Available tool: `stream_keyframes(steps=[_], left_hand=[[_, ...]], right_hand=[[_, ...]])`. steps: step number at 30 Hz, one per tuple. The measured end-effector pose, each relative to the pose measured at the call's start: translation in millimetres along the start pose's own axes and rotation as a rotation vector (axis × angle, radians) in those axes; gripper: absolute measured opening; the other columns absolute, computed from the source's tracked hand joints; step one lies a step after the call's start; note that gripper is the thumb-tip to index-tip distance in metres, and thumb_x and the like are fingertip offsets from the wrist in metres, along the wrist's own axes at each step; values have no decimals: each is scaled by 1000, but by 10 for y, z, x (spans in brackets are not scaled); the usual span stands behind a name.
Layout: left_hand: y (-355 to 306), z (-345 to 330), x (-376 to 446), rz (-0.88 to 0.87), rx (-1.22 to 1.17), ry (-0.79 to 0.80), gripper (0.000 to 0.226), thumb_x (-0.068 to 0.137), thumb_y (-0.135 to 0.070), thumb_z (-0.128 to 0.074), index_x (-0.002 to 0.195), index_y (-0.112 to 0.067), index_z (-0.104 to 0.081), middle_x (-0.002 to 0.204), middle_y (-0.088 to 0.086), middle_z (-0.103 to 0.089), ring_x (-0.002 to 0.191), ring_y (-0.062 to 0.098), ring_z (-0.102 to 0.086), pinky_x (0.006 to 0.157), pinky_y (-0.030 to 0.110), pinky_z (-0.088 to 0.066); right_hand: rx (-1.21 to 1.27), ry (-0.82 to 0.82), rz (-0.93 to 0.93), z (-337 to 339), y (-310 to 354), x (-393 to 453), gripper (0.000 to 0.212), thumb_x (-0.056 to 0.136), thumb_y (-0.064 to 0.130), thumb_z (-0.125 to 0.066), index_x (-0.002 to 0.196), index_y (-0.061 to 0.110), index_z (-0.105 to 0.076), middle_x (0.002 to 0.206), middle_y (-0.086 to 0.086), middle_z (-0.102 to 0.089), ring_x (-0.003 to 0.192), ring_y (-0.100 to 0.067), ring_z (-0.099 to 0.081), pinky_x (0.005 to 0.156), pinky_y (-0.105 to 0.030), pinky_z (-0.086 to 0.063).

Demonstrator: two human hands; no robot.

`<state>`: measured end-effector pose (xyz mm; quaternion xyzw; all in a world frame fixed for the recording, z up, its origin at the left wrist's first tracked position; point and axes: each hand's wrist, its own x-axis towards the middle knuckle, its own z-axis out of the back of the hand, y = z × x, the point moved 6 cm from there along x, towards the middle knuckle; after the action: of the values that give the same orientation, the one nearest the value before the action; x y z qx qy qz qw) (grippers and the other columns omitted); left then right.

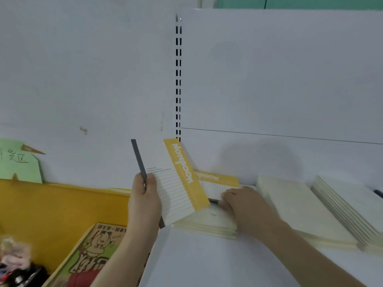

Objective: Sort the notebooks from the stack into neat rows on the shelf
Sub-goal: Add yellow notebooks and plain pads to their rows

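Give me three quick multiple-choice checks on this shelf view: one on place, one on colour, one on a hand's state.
1. Where does the yellow-banded notebook lying flat sit?
A. on the cream pile nearest the left hand
B. in the cardboard box
C. on the far-right pile

2. What colour is the spine strip of the raised lined notebook?
A. red
B. dark grey
C. green

3. What is the left hand doing?
A. lying flat on the white shelf
B. hanging idle
C. gripping the raised notebook

Answers:
1 A: it lies on the cream notebook pile, where the right hand rests on it.
2 B: a dark grey strip runs along its left edge, opposite the yellow band.
3 C: thumb and fingers curl round the notebook's lower spine edge, holding it tilted above the white shelf.
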<state>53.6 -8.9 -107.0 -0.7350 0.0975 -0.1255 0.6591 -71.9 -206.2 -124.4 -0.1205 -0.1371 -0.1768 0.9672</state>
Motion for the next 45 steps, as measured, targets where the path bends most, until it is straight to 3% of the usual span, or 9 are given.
stream_keyframes(steps=[2,6,11,15,21,27,30,36,45], left_hand=[[-47,43,10,-26,16,6,26,105,-45,-40,88,-35,-55,102,20,-61,77,28,-56,63,43,-47],[-248,88,26,-158,54,-17,26,107,-43,-36,93,-28,-52,86,10,-54,71,25,-51,58,39,-43],[-184,-89,-48,-176,47,33,26,107,-43,-35,88,-35,-50,86,6,-58,77,28,-57,59,40,-46],[-57,-410,-207,-89,-32,167,23,106,-44,-37,94,-43,-56,90,0,-67,86,28,-66,68,48,-56],[-16,-838,-451,-102,-146,402,19,106,-41,-42,106,-36,-60,107,-9,-75,104,16,-71,93,49,-55],[80,-849,-435,-134,-94,428,23,102,-16,-56,112,-36,-63,108,-4,-75,104,21,-71,95,53,-54],[71,-859,-518,-131,-113,521,22,102,-22,-56,114,-39,-62,111,-4,-74,105,23,-71,91,57,-55],[97,-861,-636,-188,18,684,30,103,-22,-54,127,-40,-57,121,-9,-71,113,14,-67,99,51,-53],[234,-810,-670,-183,304,860,43,103,-10,-53,131,-43,-49,119,-24,-69,92,-5,-66,66,12,-50]], right_hand=[[-130,-89,3,202,-16,6,11,92,23,-57,98,14,-58,81,-7,-67,71,-29,-65,57,-32,-38],[-124,-330,-181,422,-329,-52,29,71,13,-83,69,14,-54,42,5,-41,28,-19,-35,36,-21,-21],[30,-656,-339,772,-412,-256,41,101,32,-36,72,12,-56,40,3,-38,30,-22,-37,38,-25,-28],[6,-791,-333,1014,60,-422,34,97,29,-41,72,15,-59,45,-2,-50,38,-29,-52,39,-29,-34],[46,-647,-234,620,652,-539,35,89,24,-46,102,4,-72,106,-14,-73,100,-27,-70,92,-39,-53],[201,-697,-110,549,567,-759,43,100,26,-36,123,7,-67,135,-8,-61,130,-26,-53,103,-45,-43],[395,-683,-378,623,88,-884,53,100,39,-41,141,6,-48,147,-10,-46,138,-25,-40,113,-36,-34],[957,-559,-712,462,-359,-949,78,84,68,-48,148,28,-29,134,13,-45,104,-9,-61,87,-41,-56],[1136,-678,-646,553,-227,-1111,42,93,34,-60,132,38,-43,89,12,-68,82,-4,-66,71,-28,-53]])
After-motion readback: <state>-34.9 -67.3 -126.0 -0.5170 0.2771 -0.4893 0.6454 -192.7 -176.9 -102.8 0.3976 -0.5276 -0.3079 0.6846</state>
